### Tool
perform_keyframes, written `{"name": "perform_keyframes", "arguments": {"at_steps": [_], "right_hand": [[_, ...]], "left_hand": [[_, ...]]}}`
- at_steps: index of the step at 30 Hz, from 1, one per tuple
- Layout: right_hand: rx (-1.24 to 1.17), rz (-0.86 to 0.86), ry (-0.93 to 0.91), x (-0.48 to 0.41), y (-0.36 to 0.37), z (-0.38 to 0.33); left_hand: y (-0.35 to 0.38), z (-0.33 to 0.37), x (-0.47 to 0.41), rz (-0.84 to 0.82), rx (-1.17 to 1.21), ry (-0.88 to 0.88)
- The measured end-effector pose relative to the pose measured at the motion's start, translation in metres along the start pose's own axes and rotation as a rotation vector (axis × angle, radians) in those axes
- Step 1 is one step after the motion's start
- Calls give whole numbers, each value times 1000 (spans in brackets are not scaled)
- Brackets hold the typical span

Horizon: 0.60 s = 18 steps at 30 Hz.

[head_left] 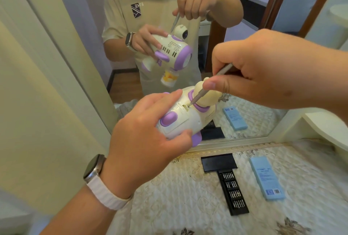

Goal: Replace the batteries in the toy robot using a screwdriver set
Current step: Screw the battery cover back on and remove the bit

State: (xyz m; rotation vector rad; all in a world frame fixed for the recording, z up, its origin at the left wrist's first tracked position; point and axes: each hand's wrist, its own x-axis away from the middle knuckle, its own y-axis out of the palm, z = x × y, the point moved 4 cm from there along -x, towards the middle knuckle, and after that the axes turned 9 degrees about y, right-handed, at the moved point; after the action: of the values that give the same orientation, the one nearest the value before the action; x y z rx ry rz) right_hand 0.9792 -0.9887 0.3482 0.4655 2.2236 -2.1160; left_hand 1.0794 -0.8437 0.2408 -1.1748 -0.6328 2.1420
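My left hand point(145, 133) grips a white and purple toy robot point(180, 117) in the air above the table, fingers curled round its body. My right hand point(250, 72) pinches a thin grey screwdriver point(207, 85) between thumb and fingers. The screwdriver's tip sits in a small recess on the toy's top, just beside the purple collar under the cream head. On the table below lies a black tray of screwdriver bits point(233, 191) pulled out of its black sleeve point(218, 162).
A pale blue flat box point(266, 178) lies right of the bit tray on the patterned cream cloth point(178, 206). A large mirror point(244, 102) stands right behind the table and shows the person, the toy and the hands. A white shelf point(327, 129) juts in at the right.
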Motion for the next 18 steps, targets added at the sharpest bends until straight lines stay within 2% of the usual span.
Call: {"name": "perform_keyframes", "arguments": {"at_steps": [2, 8, 11, 15, 18], "right_hand": [[19, -3, -16, 0, 2, 1], [-218, -137, 42, 7, 3, -1], [-150, -121, 52, 7, 0, -5], [72, -44, 19, 6, -2, -11], [48, -65, 0, 6, -1, -7]], "left_hand": [[0, 0, 2, -8, -6, 3], [-1, 2, 3, 11, -39, 7], [0, 3, 2, 7, -32, 6], [1, 3, 3, -4, -29, 4], [0, 1, 5, 5, -22, 1]]}}
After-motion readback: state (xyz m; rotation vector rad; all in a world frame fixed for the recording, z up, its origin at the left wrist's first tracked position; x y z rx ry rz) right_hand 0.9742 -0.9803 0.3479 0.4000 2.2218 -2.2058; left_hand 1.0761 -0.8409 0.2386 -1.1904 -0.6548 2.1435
